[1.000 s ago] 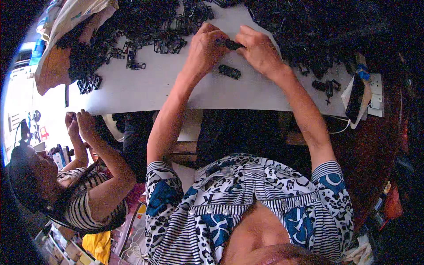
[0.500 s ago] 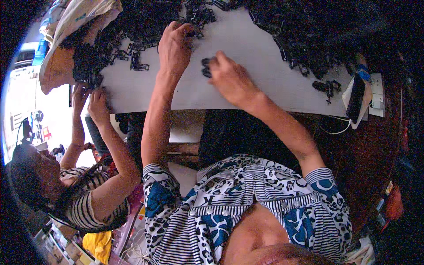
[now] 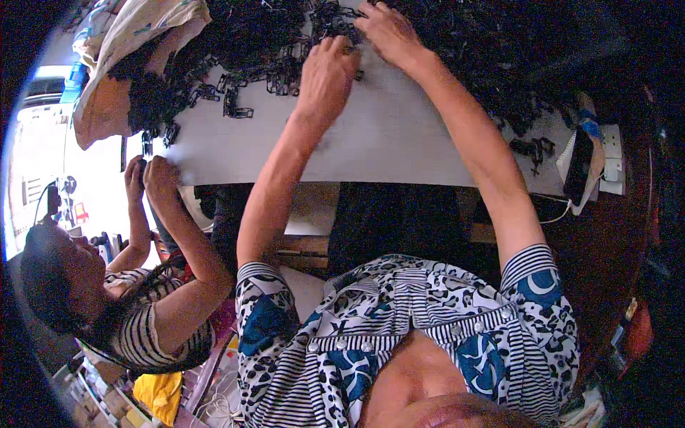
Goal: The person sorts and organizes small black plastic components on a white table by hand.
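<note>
My left hand (image 3: 330,80) is at the near edge of a heap of small black plastic parts (image 3: 282,73), back of the hand up and fingers curled. A dark piece shows beside its fingertips, partly hidden by the hand. Farther off and to the right, my right hand (image 3: 391,34) reaches over the far heap (image 3: 332,18). Its fingers are bent forward and a little apart, and I see nothing between them. The parts look like small black frames or clips, too dark to make out finely. Both heaps lie on a pale tabletop (image 3: 407,135).
More black parts (image 3: 499,93) are piled along the right, with a loose one (image 3: 534,151) near a white power strip (image 3: 612,153). At the left lies an open cloth sack (image 3: 107,118). Beside me another person's hands (image 3: 158,175) work at the table's left corner.
My right hand has moved far forward from mid-table to the heap; the black part seen in it no longer shows. My left hand has shifted right along the heap's edge.
</note>
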`<state>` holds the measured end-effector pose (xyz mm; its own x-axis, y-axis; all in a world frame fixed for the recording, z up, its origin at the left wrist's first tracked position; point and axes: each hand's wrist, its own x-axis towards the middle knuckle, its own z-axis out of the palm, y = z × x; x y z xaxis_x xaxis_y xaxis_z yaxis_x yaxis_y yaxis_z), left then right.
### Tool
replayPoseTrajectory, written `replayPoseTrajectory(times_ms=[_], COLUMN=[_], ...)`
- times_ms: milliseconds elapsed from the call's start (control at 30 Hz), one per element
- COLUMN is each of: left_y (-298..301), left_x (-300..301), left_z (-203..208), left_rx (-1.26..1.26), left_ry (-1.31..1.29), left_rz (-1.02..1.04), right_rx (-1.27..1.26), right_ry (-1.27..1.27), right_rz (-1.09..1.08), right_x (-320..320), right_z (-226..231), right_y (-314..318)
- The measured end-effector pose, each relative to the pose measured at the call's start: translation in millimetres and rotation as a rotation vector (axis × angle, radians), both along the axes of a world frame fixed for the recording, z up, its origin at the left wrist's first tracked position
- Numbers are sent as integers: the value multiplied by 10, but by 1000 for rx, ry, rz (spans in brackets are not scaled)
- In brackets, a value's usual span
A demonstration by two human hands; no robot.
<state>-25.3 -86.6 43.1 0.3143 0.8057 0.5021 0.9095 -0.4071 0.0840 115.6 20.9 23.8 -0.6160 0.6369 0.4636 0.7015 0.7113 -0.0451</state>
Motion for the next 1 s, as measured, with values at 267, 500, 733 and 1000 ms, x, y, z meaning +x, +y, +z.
replayPoseTrajectory(times_ms=[267, 500, 733, 1000], left_y=[-414, -440, -508, -445], left_x=[406, 335, 263, 450], left_z=[-65, -137, -120, -97], left_rx=[-158, -210, -209, -6], left_ry=[-312, -451, -515, -218], left_rz=[-100, -49, 12, 22], right_rx=[-357, -497, -559, -154], right_ry=[342, 531, 589, 100], right_rz=[158, -48, -94, 30], right_x=[569, 821, 976, 983], right_z=[92, 253, 293, 161], right_y=[-681, -914, -1270, -1376])
